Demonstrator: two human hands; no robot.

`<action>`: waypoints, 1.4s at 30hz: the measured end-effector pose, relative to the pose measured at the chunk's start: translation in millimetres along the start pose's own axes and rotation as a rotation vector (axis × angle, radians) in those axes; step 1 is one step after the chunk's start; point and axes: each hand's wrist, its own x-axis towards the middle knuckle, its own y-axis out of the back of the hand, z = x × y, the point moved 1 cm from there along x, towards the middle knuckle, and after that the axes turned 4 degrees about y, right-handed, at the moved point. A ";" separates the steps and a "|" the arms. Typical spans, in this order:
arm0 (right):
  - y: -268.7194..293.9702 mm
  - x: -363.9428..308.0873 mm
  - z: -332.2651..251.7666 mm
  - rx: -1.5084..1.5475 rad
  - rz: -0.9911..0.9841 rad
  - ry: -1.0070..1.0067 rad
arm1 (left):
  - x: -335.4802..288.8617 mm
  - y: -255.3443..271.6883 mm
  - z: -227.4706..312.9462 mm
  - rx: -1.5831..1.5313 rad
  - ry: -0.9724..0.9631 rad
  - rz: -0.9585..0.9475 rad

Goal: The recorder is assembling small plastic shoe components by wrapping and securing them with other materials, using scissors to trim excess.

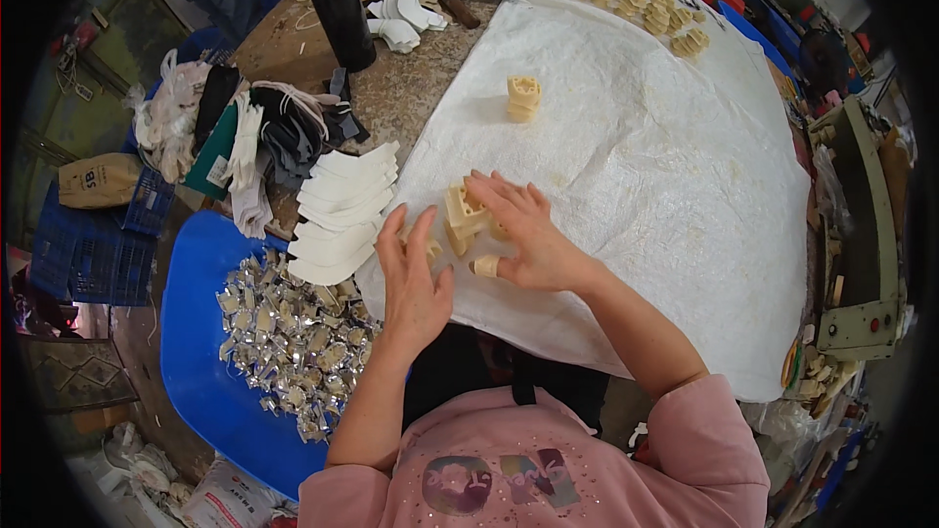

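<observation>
Cream stack [461, 223] sits near the front edge of the white sheet [675, 225], between both hands. For steady handling, I'd square the pieces with light, even pressure from both sides, keep them over the sheet and not press down on the top, since a tall pile could tip. Left hand [415, 284]: fingers loosely bent and parted, cream piece [432, 251] right by them, can't tell if held. Right hand [540, 252]: fingers spread, thumb well apart with a tan wrap [486, 266], fingertips at the stack's top edge, can't tell if gripping. Pieces look chunky, matte, pale cream, with notched edges, stacked slightly uneven
</observation>
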 end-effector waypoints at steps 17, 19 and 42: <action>32.6 86.5 121.6 -0.184 0.334 -0.316 | 6.5 -3.9 -17.6 0.006 -0.134 -0.009; 21.9 86.0 133.4 -0.003 0.244 -0.331 | 6.1 -5.9 -18.7 0.002 -0.121 0.019; -9.1 34.6 -7.2 -0.264 0.151 -0.017 | 11.5 3.1 -21.3 0.069 -0.141 -0.014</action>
